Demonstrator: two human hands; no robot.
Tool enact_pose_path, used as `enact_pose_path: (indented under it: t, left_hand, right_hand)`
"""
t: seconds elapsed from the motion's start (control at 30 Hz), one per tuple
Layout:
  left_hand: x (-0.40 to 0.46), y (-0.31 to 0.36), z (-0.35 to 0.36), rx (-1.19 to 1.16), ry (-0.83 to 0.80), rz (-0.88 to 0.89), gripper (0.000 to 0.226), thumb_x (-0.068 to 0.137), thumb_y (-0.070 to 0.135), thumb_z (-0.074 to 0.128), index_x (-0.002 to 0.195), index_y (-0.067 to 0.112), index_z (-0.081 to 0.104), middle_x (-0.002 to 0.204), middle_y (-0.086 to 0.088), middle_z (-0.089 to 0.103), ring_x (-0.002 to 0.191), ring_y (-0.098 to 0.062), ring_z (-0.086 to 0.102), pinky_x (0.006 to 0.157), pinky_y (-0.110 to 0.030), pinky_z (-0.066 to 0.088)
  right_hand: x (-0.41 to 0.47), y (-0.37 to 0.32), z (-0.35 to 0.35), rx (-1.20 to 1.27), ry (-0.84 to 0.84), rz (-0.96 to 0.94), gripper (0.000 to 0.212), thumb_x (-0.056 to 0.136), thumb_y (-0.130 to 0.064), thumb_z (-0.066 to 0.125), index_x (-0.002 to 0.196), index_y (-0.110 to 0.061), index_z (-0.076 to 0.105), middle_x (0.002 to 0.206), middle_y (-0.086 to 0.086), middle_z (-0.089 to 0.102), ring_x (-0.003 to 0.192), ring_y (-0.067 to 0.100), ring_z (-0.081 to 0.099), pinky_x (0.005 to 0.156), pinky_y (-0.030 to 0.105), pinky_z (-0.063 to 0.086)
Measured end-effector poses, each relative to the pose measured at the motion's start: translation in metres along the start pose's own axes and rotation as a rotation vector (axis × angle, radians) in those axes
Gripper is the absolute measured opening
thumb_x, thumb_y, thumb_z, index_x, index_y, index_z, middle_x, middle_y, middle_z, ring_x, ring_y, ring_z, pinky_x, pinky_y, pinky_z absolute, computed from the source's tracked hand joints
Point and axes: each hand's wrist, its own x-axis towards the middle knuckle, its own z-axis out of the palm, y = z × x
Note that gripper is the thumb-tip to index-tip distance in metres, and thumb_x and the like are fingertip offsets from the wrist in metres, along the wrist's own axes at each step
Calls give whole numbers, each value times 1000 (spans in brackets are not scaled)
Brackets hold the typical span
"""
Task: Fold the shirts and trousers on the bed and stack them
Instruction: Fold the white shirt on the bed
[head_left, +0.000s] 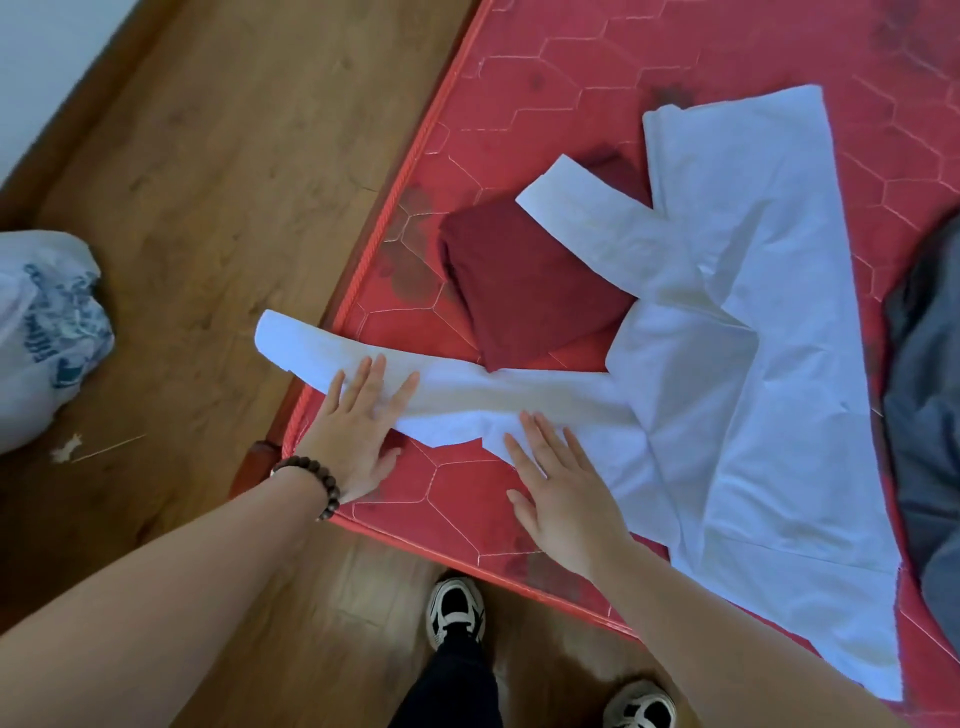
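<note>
Left hand (358, 436) and right hand (558, 491), fingers flat and grasping nothing, press the white shirt (737, 338) sleeve; smooth outward before folding.

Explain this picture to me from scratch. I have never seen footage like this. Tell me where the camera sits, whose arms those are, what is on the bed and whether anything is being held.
There is no machine here. The one picture comes from a camera worn on a person's head, looking down, so the arms and shoes belong to the wearer. The left hand, with a bead bracelet on its wrist, and the right hand both lie flat with straight fingers on a sleeve of a white shirt. They press it; neither grips anything. That sleeve's end hangs past the edge of the red mattress. The shirt is spread out, its other sleeve lying over a folded dark red garment. A grey garment lies at the right edge. A plastic bag sits on the wooden floor.
</note>
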Motion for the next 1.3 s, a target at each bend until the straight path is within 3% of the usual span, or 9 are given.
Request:
enact_pose_path:
  t: [0.27,0.4,0.5,0.67,0.87,0.97,1.07,1.2,1.3]
  left_hand:
    - [22,-34,2,30,-47,-17,94,86,72,22,150,16,-17,158,-13,-20,146,-25,-17,119,-39,-11]
    - [46,-48,-12,63,-103,40,109,76,85,26,150,18,-18,157,-11,-24,145,-24,-22,119,-46,-11]
    - [61,-57,-20,148,-127,91,118,71,88,34,149,19,-21,153,-7,-29,143,-24,-27,116,-56,-11]
    - [48,-47,-23,124,-14,112,85,92,57,36,153,15,-4,160,-16,-9,147,-30,-15,115,-53,-15]
    - [48,-39,-28,238,-70,88,63,99,8,31,152,8,-4,160,-17,-7,147,-32,-10,119,-43,-8]
    - [43,-71,-31,215,103,106,63,90,-4,18,152,4,9,159,-19,6,148,-32,6,119,-38,-10]
    - [28,-106,-26,164,288,113,58,79,-3,23,126,-5,57,129,-24,58,119,-38,57,115,-30,4]
    - [7,-118,-4,68,250,46,49,79,-5,34,121,-7,60,124,-25,61,115,-40,59,115,-27,6]
    - [10,-80,0,-9,293,71,52,81,11,31,119,-6,62,128,-24,58,119,-40,56,116,-38,20]
  right_hand:
    - [61,-35,13,-14,-87,-79,61,92,-43,32,145,-13,38,145,12,48,136,25,42,111,47,28]
    - [75,-34,10,21,-86,-110,67,94,-45,27,150,-9,24,152,9,37,143,23,29,116,42,15]
    - [83,-30,9,-17,-90,-119,70,92,-47,30,149,-5,28,152,10,36,143,24,29,116,41,18]
    - [89,-35,13,48,-87,-109,71,91,-43,30,149,-2,24,152,8,37,143,21,31,115,43,28]
    - [88,-42,15,139,-127,-193,67,97,-46,21,153,-12,9,160,-2,15,148,12,8,122,37,11]
    - [81,-36,12,95,-100,-191,64,99,-46,25,153,-15,12,160,-2,14,149,15,8,118,38,8]
    - [72,-28,8,64,-39,-139,65,98,-48,31,152,-14,22,160,2,16,149,19,11,117,43,12]
    - [55,-17,16,15,-29,-38,67,98,-52,25,152,-14,19,162,4,9,149,20,7,117,48,10]
    - [49,-12,21,49,76,171,62,101,-45,13,150,-9,25,159,8,21,148,20,13,118,48,9]
